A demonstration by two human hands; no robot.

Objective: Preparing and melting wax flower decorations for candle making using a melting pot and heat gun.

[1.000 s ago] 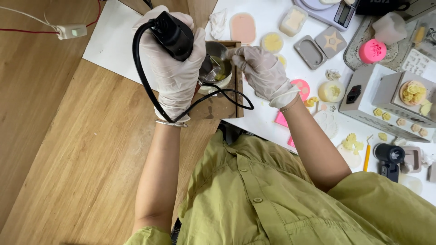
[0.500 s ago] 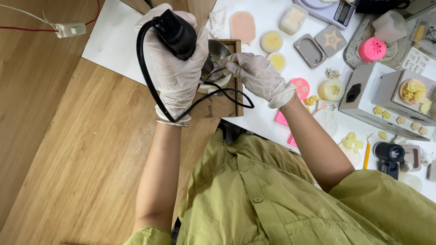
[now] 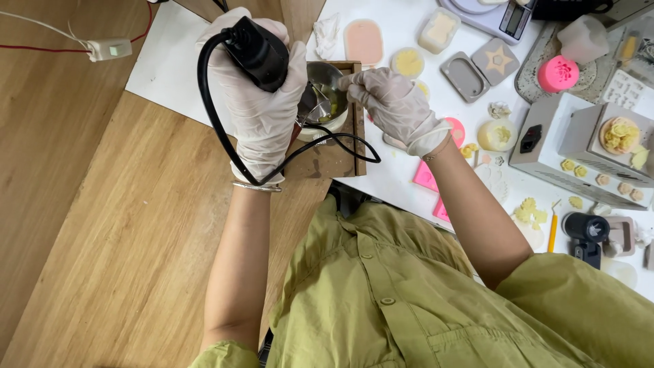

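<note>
My left hand (image 3: pixel 262 116), in a white glove, grips a black corded heat tool (image 3: pixel 257 51) with its nozzle pointing at a small metal pot (image 3: pixel 327 73). The black cord (image 3: pixel 211 116) loops down round my wrist. My right hand (image 3: pixel 395 105), also gloved, holds a thin metal spoon (image 3: pixel 321 97) that dips into the pot, which has yellowish melt inside. The pot sits on a small wooden board (image 3: pixel 340 153) at the white table's left edge.
On the white table lie several moulds and casts: a peach slab (image 3: pixel 363 42), a pink flower mould (image 3: pixel 558 72), grey star mould (image 3: pixel 497 60), a scale (image 3: pixel 501 13), and a grey heater box (image 3: pixel 579 146). A white switch (image 3: pixel 109 49) lies on the wooden floor.
My right hand has shifted slightly left and up over the pot with the spoon. The left hand keeps the heat tool nearly still.
</note>
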